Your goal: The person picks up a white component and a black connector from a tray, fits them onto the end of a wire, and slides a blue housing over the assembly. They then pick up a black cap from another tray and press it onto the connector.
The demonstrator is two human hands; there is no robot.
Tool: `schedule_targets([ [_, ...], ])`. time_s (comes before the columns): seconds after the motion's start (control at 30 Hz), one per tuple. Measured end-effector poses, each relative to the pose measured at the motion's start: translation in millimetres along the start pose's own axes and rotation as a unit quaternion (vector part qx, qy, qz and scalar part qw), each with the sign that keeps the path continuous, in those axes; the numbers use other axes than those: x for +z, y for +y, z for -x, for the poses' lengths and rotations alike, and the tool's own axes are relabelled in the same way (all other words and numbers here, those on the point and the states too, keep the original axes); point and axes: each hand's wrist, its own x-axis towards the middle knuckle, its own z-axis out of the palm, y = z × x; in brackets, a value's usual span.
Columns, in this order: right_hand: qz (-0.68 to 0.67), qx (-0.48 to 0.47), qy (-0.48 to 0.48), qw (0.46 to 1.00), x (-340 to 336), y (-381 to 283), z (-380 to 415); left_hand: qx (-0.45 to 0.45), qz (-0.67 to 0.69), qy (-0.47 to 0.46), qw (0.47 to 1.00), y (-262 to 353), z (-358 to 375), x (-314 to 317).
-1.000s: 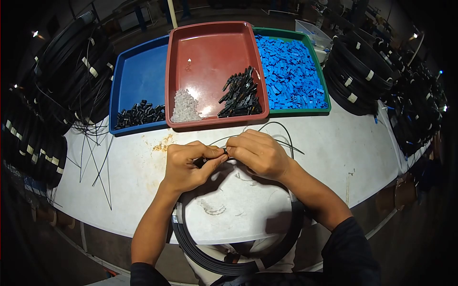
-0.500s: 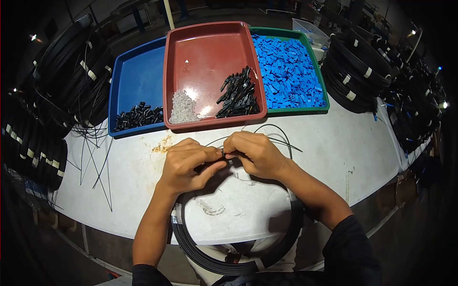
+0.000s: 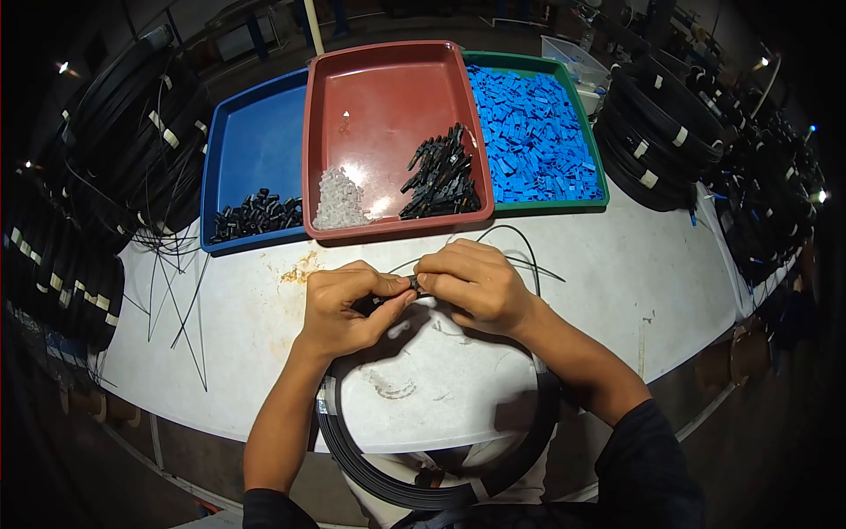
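Both hands meet over the white table, fingertips almost touching. A small black connector piece (image 3: 413, 283) is pinched between the thumb and fingers of my left hand (image 3: 352, 304). The thumb and fingers of my right hand (image 3: 476, 284) close on the same piece from the right, partly hiding it. A thin black cable (image 3: 532, 251) loops out behind my right hand. The coil of black cable (image 3: 388, 476), bound with pale tape, rests at the near table edge and over the lap, below both hands.
A blue tray (image 3: 256, 132) holds short black parts. The red tray (image 3: 388, 97) has clear pieces and long black parts. Many blue parts fill a green tray (image 3: 602, 189). Black cable coils stand at left (image 3: 132, 132) and right (image 3: 656, 132), with loose cable ends on the left.
My right hand has shifted slightly, its fingers now straighter over the black piece. More of that piece shows between the fingertips. The thin cable loop behind has moved a little.
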Motion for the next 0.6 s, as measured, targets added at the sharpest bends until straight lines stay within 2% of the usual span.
schedule_targets([
  [0.07, 0.012, -0.009, -0.004, 1.000, -1, -1, 0, -0.005, 0.021, 0.007, 1.000, -1, 0, 0],
  [0.13, 0.024, -0.018, -0.007, 1.000, -2, -2, 1, 0.066, -0.002, -0.034, 0.997, -2, -3, -2],
  [0.17, -0.021, 0.030, -0.019, 0.999, -2, -1, 2, 0.067, -0.002, -0.035, 0.997, -1, -4, -3],
  [0.2, -0.065, 0.077, -0.030, 0.994, -1, -1, 3, 0.156, -0.100, -0.043, 0.982, 2, -7, -3],
  [0.23, -0.064, 0.077, -0.029, 0.995, -1, 1, 5, 0.243, -0.197, -0.050, 0.949, 5, -10, -4],
  [0.27, -0.128, 0.148, -0.035, 0.980, 1, 2, 7, 0.279, -0.220, -0.037, 0.934, 7, -12, -2],
  [0.3, -0.193, 0.215, -0.042, 0.956, 2, 3, 7, 0.278, -0.222, -0.037, 0.934, 6, -12, -3],
  [0.37, -0.217, 0.229, -0.056, 0.947, 4, 3, 5, 0.247, -0.218, -0.047, 0.943, 3, -9, -6],
  [0.4, -0.192, 0.212, -0.044, 0.957, 7, 1, 6, 0.204, -0.171, -0.039, 0.963, 2, -9, -7],
  [0.43, -0.167, 0.196, -0.033, 0.966, 8, 1, 7, 0.204, -0.170, -0.037, 0.963, 0, -7, -6],
  [0.47, -0.167, 0.196, -0.034, 0.966, 6, 1, 6, 0.122, -0.103, -0.031, 0.987, -1, -4, -5],
  [0.53, -0.026, 0.030, -0.024, 0.999, 2, 1, 1, -0.021, 0.000, -0.015, 1.000, 1, 1, -3],
  [0.57, -0.026, 0.030, -0.024, 0.999, 0, 0, -1, -0.021, 0.000, -0.015, 1.000, 2, 2, -3],
  [0.6, -0.005, 0.003, -0.017, 1.000, -2, -2, -3, -0.083, 0.044, -0.017, 0.995, 4, 3, -3],
])
